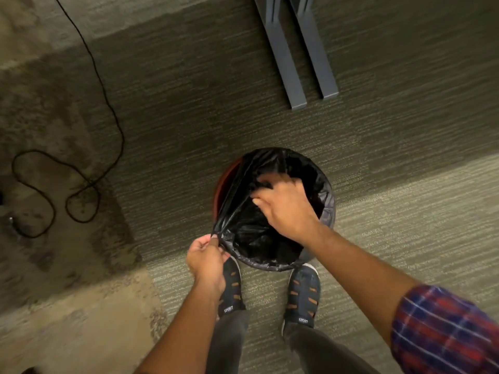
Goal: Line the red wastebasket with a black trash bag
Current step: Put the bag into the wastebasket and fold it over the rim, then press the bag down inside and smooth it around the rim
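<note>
The red wastebasket stands on the carpet just in front of my feet, and only its left rim shows red. A black trash bag fills it and is folded over the near and right rim. Along the left side the bag's edge is stretched taut and is not over the rim. My left hand pinches that edge at the basket's near-left corner. My right hand reaches down into the bag's opening, fingers curled against the plastic inside; whether it grips the plastic is hidden.
A black cable loops across the carpet at the left. Two grey metal furniture legs lie on the floor beyond the basket. My two shoes stand right behind the basket.
</note>
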